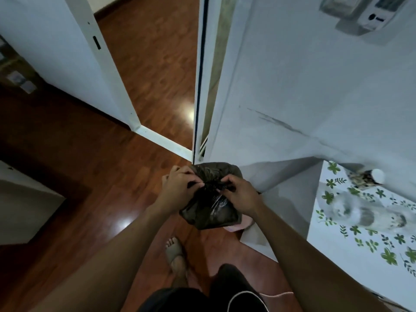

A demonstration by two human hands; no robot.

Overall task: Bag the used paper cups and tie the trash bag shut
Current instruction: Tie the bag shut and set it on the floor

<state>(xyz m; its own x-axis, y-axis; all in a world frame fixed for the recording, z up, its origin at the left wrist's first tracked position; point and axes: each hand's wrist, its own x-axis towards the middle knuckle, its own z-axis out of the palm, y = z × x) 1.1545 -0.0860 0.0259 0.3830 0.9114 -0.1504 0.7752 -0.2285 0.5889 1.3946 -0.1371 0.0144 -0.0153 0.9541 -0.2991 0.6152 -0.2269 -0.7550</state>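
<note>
Inside the trash bag [209,210]: contents not readable, the plastic is dark and only glossy creases show.
Under the bag: something pink [236,227] peeks out at the lower right edge, mostly covered, so what it is cannot be told.
Bag neck: bunched and twisted into a dark strand [211,184] across the top; whether a knot is finished there is too small and dark to tell.
Bag position: mid-frame, between the two hands, its body hanging below them and above the floor.
Left hand [177,188]: fingers curled, pinching the left end of the twisted strand, pressed against the bag's upper left side.
Right hand [240,194]: fingers curled, pinching the right end of the strand, resting on the bag's upper right.
Arms: both bare forearms reach in from the bottom edge, cut off by the frame.
Below the bag: one foot in a slide sandal [175,253] and dark shorts [225,293], cropped.
Floor [90,176]: reddish-brown wood planks, shiny, with bright light patches.
Right side: table [360,262] under a white cloth with green leaf print; on it a clear bottle [364,212], blurred, and a patterned item with a white cap [369,176].
Wall [315,86]: pale, with dark scuff streaks, just behind the bag.
Top right: white wall boxes [369,16], blurred and cut off.
Ahead: open doorway with a white frame [108,70], more wood floor beyond it.
Far left: cardboard box [15,70], dim and partly out of frame.
</note>
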